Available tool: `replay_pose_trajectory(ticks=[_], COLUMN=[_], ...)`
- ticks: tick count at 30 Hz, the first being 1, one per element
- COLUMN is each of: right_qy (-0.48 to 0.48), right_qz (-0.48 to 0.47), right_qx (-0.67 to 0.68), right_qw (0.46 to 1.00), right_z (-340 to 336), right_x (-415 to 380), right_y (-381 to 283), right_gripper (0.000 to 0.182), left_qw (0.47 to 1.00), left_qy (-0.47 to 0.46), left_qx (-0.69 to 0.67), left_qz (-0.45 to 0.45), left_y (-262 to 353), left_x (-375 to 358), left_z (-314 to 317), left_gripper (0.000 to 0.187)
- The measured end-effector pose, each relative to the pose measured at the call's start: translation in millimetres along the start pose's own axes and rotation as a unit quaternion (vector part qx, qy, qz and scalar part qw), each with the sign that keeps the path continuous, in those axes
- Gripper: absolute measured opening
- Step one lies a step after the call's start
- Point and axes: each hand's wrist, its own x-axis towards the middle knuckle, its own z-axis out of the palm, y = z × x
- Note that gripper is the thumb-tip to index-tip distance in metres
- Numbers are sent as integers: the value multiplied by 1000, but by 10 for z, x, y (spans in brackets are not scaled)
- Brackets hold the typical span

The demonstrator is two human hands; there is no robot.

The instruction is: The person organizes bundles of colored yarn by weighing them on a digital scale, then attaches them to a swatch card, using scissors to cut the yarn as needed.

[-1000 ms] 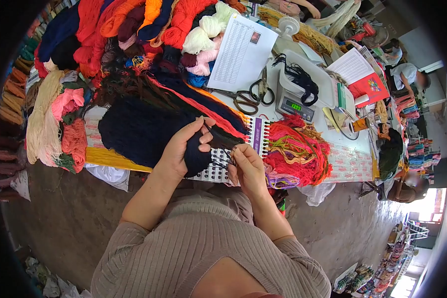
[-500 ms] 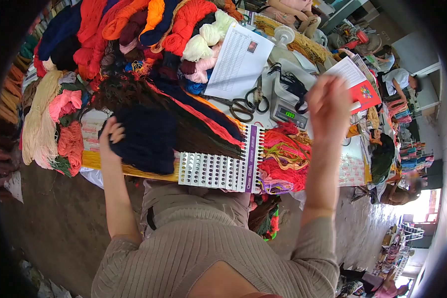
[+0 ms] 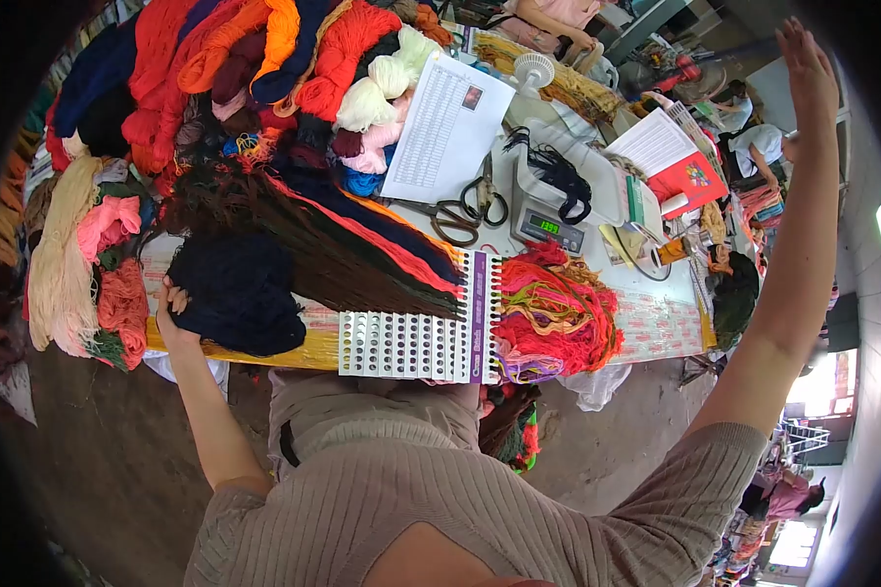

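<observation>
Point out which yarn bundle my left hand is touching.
The round navy bundle, left of the white hole-punched card. It alone has the left hand at its left edge.

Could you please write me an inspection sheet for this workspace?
Surface: table, crowded with yarn; patterned covering partly visible.
Things at hand: navy yarn bundle; white punched card at the near edge, brown strands running to it.
Clutter: scissors beside a lit digital scale; printed sheet; multicoloured yarn heap right of the card.
Hands: left hand on the navy bundle's edge; right hand raised, fingers extended, away from the table.
Cables: thin grey loop near the scale, possibly a cable; cannot tell.
Surroundings: other people beyond the table; floor visible below it.
</observation>
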Motion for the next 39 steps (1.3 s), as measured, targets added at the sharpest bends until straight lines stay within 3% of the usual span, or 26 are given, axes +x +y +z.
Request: replay_pose_trajectory(ticks=[4, 8, 9, 10, 11, 12, 13, 14, 15, 18, 19, 21, 23, 26, 29, 32, 39], right_qy=[17, -131, -178, -232, -312, -363, -381, -367, -333, -225, -215, -199, -206, -237, -272, -278, -276], right_qz=[73, 138, 89, 121, 110, 115, 182, 191, 236, 140, 159, 187, 242, 284, 339, 380, 405], right_qx=[-79, -214, -305, -226, -467, -579, -556, -569, -568, -518, -487, -456, -431, -361, -322, -295, -275], right_qw=[994, 958, 931, 938, 820, 721, 716, 711, 714, 813, 832, 847, 845, 856, 841, 832, 827], right_z=[-493, -878, -899, -1120, -1029, -1067, -1115, -1058, -1007, -1162, -1150, -1066, -1092, -1157, -1104, -1147, -1107], right_x=[-196, -965, -1304, -1635, -2070, -2437, -2833, -3136, -3312, -3512, -3493, -3471, -3496, -3589, -3709, -3836, -3895], right_y=[458, 1286, 1527, 1981, 1941, 2196, 2286, 2249, 2175, 2150, 2049, 1817, 1768, 1825, 1828, 1900, 2087], right_gripper=[30, 31, 22, 20, 22, 20, 17, 18, 20, 20, 21, 22, 23, 23, 26, 29, 36], left_qw=[1000, 999, 999, 998, 994, 994, 991, 986, 981, 964, 965, 923, 905, 933, 941, 921, 933], left_qy=[-25, -33, -33, -69, -105, -106, -136, -166, -192, -263, -259, -337, -372, -338, -303, -345, -312], left_qx=[17, 13, 14, 13, 11, 10, 10, 8, 14, -24, -17, -125, -118, -50, 115, 127, 114], left_qz=[-6, 7, 8, 3, -2, 2, -1, -6, 5, -25, -32, -139, -169, -111, -96, -130, -139], left_y=[14, -12, -15, -26, -44, -73, -112, -164, -216, -563, -686, -953, -1205, -1632, -1924, -2020, -1956], left_x=[3, -38, -57, -81, -107, -161, -241, -312, -369, -609, -664, -747, -769, -867, -1035, -998, -963], left_z=[-35, -2, 13, 27, 37, 102, 237, 380, 528, 1272, 1469, 1826, 2004, 1975, 2151, 2151, 2120], left_gripper=[26, 27, 27, 27, 28, 28, 29, 30, 35, 51, 51, 59, 66, 54, 19, 15, 16])
